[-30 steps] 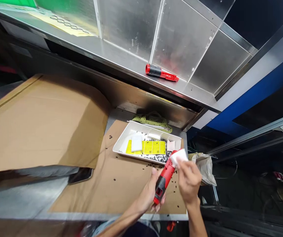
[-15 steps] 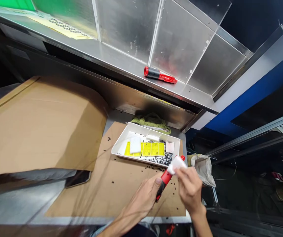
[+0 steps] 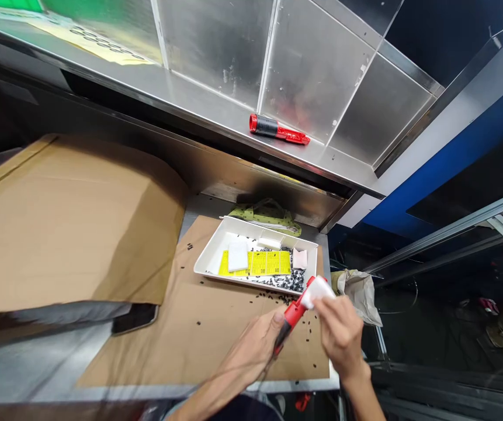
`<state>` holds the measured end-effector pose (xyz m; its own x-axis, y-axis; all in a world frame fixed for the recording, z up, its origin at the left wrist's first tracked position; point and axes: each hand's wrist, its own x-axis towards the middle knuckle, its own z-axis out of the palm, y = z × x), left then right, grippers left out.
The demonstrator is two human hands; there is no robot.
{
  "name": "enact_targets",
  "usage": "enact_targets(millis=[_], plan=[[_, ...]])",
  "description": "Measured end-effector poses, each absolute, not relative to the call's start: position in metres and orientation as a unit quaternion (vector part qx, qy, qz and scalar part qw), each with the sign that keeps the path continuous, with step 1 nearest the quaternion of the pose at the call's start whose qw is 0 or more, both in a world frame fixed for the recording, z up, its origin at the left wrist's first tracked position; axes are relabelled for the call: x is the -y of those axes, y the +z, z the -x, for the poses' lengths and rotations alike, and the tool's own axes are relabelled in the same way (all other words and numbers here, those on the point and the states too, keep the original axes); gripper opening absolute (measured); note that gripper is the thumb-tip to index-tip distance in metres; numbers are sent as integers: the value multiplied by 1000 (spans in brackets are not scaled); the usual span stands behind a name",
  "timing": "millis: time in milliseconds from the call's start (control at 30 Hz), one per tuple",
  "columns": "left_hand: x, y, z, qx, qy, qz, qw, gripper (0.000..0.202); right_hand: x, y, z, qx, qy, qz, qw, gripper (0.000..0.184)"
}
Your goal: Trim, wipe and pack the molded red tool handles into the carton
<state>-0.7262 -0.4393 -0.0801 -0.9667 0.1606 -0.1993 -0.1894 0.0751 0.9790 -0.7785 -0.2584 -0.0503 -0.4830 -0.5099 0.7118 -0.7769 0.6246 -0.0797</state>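
My left hand is closed round a red and black plastic handle-shaped part, which slants up to the right. In my right hand, the fingers pinch a white foam pad and press it against the upper red end of that part. Just beyond both hands lies a white tray. Inside it are a strip of yellow labels, another white pad, a pale pink piece and many small black bits.
A similar red and black part lies on the metal ledge. Brown cardboard covers the tabletop, with black bits scattered on it. A big cardboard box stands at left, a green patterned bag behind the tray, a pale bag at right.
The view has shifted slightly. The white pad still rests on the red end of the part, and more of the red tip shows beside it. Both hands keep their hold.
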Motion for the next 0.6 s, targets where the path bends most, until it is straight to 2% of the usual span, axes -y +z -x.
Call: enact_targets(millis=[67,233,467,600], plan=[[440,-78,727,-754,647,-10,113,67,260,-51,779,842,203,-353,354,33],[440,-76,728,-831,543,-24,119,48,264,-58,778,851,239,-329,332,35],[437,-79,728,-882,458,-40,101,50,262,-53,787,872,226,-317,296,29],[437,-84,727,-877,470,-30,89,44,258,-53,793,879,213,-304,299,26]])
